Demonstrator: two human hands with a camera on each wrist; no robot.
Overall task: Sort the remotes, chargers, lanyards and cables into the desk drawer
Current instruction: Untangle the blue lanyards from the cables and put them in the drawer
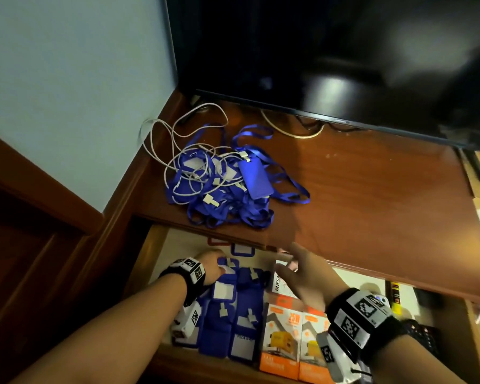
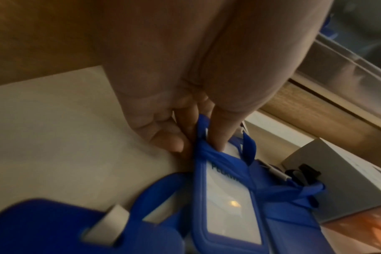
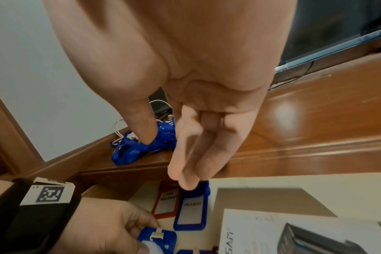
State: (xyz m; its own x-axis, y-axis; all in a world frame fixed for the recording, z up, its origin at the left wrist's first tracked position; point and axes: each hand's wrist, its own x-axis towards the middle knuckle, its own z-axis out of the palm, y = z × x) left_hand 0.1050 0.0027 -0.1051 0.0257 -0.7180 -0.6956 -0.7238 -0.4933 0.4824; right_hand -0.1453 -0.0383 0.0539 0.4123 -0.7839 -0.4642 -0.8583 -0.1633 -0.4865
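Left hand (image 2: 163, 110) pinches blue lanyard holder (image 2: 226, 197) (in drawer (image 1: 161, 245)); right hand (image 1: 302, 275) hovers, fingers together.

- desk top (image 1: 372, 195): varnished reddish wood, glossy, throws back light
- drawer (image 1: 178, 245) floor: pale, matt, smooth
- lanyards (image 1: 233, 206): blue woven cloth straps, matt
- badge holder (image 2: 228, 202): blue soft plastic frame, clear glossy window
- charger boxes (image 1: 283, 336): orange printed cardboard, slight sheen
- cables (image 1: 175, 151): white, smooth plastic sheath
- TV screen (image 1: 316, 51): black, glossy
- wrist bands (image 1: 372, 328): black cloth, paper markers
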